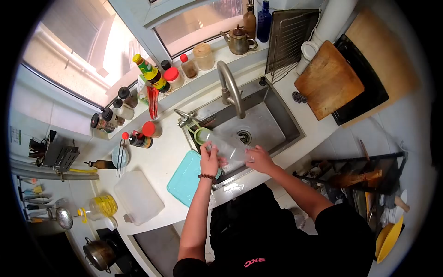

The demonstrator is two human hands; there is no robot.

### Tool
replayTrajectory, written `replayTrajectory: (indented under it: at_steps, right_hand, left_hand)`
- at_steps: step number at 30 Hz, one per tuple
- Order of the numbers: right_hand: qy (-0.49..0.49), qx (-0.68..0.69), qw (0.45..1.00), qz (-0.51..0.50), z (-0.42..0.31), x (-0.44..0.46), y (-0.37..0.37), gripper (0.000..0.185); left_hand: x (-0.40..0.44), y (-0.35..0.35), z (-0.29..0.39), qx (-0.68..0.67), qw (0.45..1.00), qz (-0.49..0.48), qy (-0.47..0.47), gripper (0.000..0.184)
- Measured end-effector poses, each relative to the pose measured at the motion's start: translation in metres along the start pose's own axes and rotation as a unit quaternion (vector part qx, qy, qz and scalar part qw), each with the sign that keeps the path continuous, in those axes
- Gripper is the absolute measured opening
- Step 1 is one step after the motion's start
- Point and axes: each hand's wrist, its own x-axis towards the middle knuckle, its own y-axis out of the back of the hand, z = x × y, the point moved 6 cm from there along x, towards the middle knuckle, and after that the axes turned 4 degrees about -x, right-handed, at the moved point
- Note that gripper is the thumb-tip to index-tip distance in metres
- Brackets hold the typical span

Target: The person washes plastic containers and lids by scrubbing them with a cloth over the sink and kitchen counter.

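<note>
A clear, see-through container (227, 147) is held over the near left part of the steel sink (263, 115). My left hand (210, 157), with a beaded bracelet at the wrist, grips its left side. On its right side my right hand (258, 159) has its fingers closed round the edge. A turquoise lid or tray (184, 177) lies on the counter just left of my left hand. Beyond the container, a green strainer-like item (201, 135) sits at the sink's left edge. The curved faucet (230, 87) stands behind the sink; whether water runs is hard to tell.
A translucent bin (138, 197) lies on the counter (159, 152) at the left. Jars and bottles line the windowsill, with a metal teapot (239, 40). A wooden cutting board (329, 81) leans at the right, and an oil bottle (102, 207) stands far left.
</note>
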Motion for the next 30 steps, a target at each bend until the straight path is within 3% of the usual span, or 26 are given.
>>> replayTrajectory:
  at_steps: [2, 4, 5, 8, 9, 11, 12, 14, 15, 16, 17, 19, 20, 21, 23, 25, 27, 29, 30]
  right_hand:
    - [-0.034, 0.070, 0.996, -0.035, 0.030, 0.010, 0.011, 0.020]
    - [-0.242, 0.349, 0.900, -0.099, 0.070, 0.006, 0.001, 0.012]
    - [-0.239, 0.350, 0.899, -0.109, 0.084, 0.007, -0.003, 0.012]
    - [-0.256, 0.521, 0.813, -0.033, 0.144, 0.008, -0.037, 0.015]
    - [-0.256, 0.523, 0.812, -0.041, 0.148, 0.006, -0.040, 0.015]
    - [-0.308, 0.640, 0.704, 0.008, 0.160, 0.004, -0.045, 0.016]
    - [-0.308, 0.640, 0.704, 0.002, 0.160, 0.003, -0.041, 0.016]
    - [-0.343, 0.730, 0.591, -0.027, 0.158, 0.001, -0.038, 0.017]
    - [-0.342, 0.729, 0.592, -0.030, 0.166, 0.002, -0.037, 0.017]
    - [-0.339, 0.768, 0.540, -0.062, 0.170, 0.002, -0.039, 0.018]
    - [-0.335, 0.803, 0.485, -0.093, 0.171, 0.004, -0.042, 0.019]
    - [-0.345, 0.777, 0.514, -0.118, 0.165, 0.013, -0.029, 0.018]
    - [-0.355, 0.749, 0.542, -0.140, 0.163, 0.018, -0.023, 0.020]
    - [-0.355, 0.748, 0.542, -0.142, 0.167, 0.025, -0.022, 0.020]
    - [-0.317, 0.458, 0.817, -0.151, 0.193, 0.050, -0.013, 0.034]
    - [-0.270, 0.215, 0.927, -0.146, 0.207, 0.081, 0.002, 0.051]
    - [-0.367, 0.195, 0.908, -0.058, 0.185, 0.117, 0.059, 0.060]
    - [-0.191, 0.083, 0.975, 0.081, 0.207, 0.170, 0.055, 0.057]
    - [-0.189, 0.090, 0.977, 0.041, 0.190, 0.190, 0.067, 0.054]
  left_hand:
    - [0.003, -0.006, -0.004, 0.014, 1.000, 0.020, -0.011, 0.040]
    - [0.006, 0.002, -0.027, 0.038, 0.999, 0.038, -0.005, 0.041]
    - [0.006, 0.009, -0.044, 0.036, 0.998, 0.047, -0.003, 0.041]
    - [0.004, 0.034, -0.103, 0.052, 0.993, 0.076, 0.068, 0.043]
    - [0.001, 0.035, -0.109, 0.050, 0.993, 0.084, 0.071, 0.043]
    - [-0.003, 0.039, -0.124, 0.080, 0.981, 0.142, 0.109, 0.057]
    - [-0.004, 0.039, -0.128, 0.124, 0.973, 0.158, 0.112, 0.071]
    - [0.003, 0.041, -0.140, 0.107, 0.968, 0.190, 0.121, 0.076]
    - [0.003, 0.041, -0.141, 0.092, 0.963, 0.217, 0.131, 0.081]
    - [0.003, 0.040, -0.141, 0.091, 0.963, 0.219, 0.130, 0.081]
    - [0.005, 0.029, -0.142, -0.009, 0.982, 0.137, 0.127, 0.068]
    - [-0.002, -0.001, -0.118, -0.203, 0.972, -0.035, 0.114, 0.042]
    - [-0.007, -0.013, -0.108, -0.204, 0.970, -0.021, 0.131, 0.029]
    - [-0.005, -0.016, -0.113, -0.205, 0.970, -0.020, 0.130, 0.029]
    - [-0.001, -0.010, -0.119, -0.214, 0.975, 0.019, 0.051, 0.030]
    - [0.000, -0.007, -0.122, -0.220, 0.973, 0.050, 0.039, 0.032]
    - [-0.004, 0.000, -0.132, -0.232, 0.969, 0.065, 0.049, 0.036]
    - [-0.003, 0.001, -0.137, -0.238, 0.967, 0.075, 0.058, 0.040]
    - [-0.003, -0.002, -0.138, -0.225, 0.970, 0.077, 0.052, 0.043]
